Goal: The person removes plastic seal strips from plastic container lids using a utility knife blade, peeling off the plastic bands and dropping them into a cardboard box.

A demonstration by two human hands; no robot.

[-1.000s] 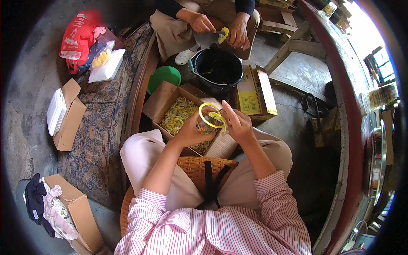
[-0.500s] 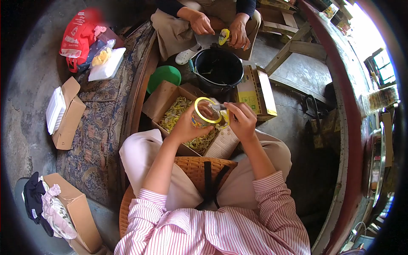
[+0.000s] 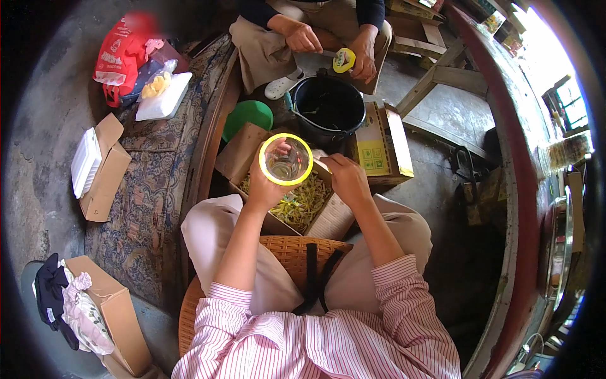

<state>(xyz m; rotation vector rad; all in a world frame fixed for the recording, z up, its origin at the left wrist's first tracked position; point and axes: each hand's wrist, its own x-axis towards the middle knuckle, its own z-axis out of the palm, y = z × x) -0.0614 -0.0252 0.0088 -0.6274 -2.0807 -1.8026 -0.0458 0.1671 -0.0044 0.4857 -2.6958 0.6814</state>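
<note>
Clear, yellow-rimmed glass sat gripped around its wall by the left hand; light, rigid, breakable, probably slick. Right hand, just beside it, pinched a small tool.

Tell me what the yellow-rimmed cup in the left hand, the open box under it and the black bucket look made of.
Cup: seemingly clear plastic or glass, glossy; fingers of the left hand show through the wall, and the rim is opaque yellow.
Box: brown corrugated cardboard, matte, with folded flaps.
Bucket: probably black plastic, with a slight sheen on the rim; the look alone cannot rule out metal.
</note>
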